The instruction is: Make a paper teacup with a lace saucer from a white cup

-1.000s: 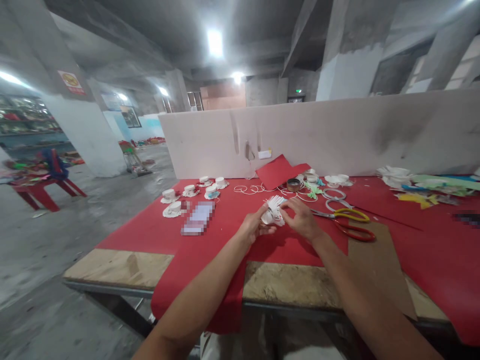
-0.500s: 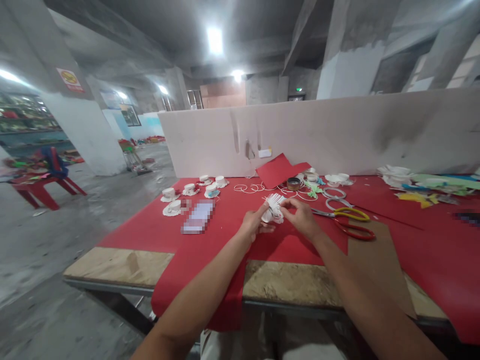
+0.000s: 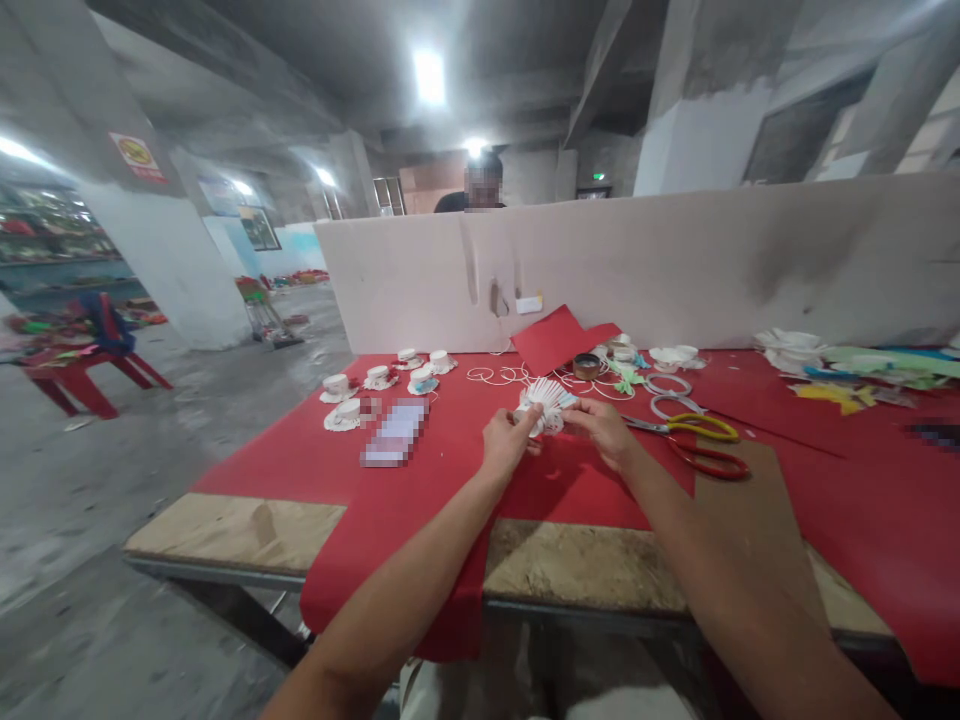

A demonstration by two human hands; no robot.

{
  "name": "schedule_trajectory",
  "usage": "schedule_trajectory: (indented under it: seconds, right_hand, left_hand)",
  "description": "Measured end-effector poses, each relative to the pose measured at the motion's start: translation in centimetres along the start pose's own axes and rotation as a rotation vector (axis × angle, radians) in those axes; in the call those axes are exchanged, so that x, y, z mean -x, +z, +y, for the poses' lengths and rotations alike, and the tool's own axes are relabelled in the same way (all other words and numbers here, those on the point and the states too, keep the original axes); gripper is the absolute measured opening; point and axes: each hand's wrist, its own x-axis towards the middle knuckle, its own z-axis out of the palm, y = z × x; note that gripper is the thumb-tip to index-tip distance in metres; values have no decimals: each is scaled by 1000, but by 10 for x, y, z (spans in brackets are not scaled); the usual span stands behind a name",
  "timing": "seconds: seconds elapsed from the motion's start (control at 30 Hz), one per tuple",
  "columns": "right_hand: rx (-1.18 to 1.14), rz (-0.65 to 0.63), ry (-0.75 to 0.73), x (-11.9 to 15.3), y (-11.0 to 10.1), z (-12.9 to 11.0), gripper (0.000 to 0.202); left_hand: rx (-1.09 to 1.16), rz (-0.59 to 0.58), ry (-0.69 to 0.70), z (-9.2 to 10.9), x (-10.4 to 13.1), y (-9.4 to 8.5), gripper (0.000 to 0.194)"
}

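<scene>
Between my hands is a white pleated piece with a lacy edge, spread like a fan above the red-covered table. My left hand grips its left side, thumb on top and fingers underneath. Pinched at its right edge, where a pale blue part shows, are the fingertips of my right hand. Scissors with one yellow and one red handle lie just right of that hand. Behind the pleated piece, thin white cord lies in loops beside a roll of brown tape.
Several small white hat-shaped pieces sit at the left, near a blurred phone-like rectangle. Red sheets, white rings and coloured scraps lie farther back. A pale partition bounds the table; a person is behind it.
The pleated piece has turned and fans out wider, its pleats now facing up. My right hand has shifted slightly along its edge. A person's head has appeared above the partition.
</scene>
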Motion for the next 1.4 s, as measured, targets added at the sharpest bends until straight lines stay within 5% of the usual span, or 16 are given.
schedule_trajectory:
  seconds: [0.2,0.57,0.9,1.4]
  right_hand:
    - [-261,-59,146,0,0,1,12]
    - [-356,-54,241,-2,0,8,9]
    - [-275,30,247,2,10,6,16]
    - [-170,48,62,-1,16,13,23]
  left_hand:
    - [10,42,79,5,4,2,54]
    - [-86,83,126,2,5,3,53]
    - [-8,76,51,2,5,3,52]
    - [151,-21,-94,-2,2,4,53]
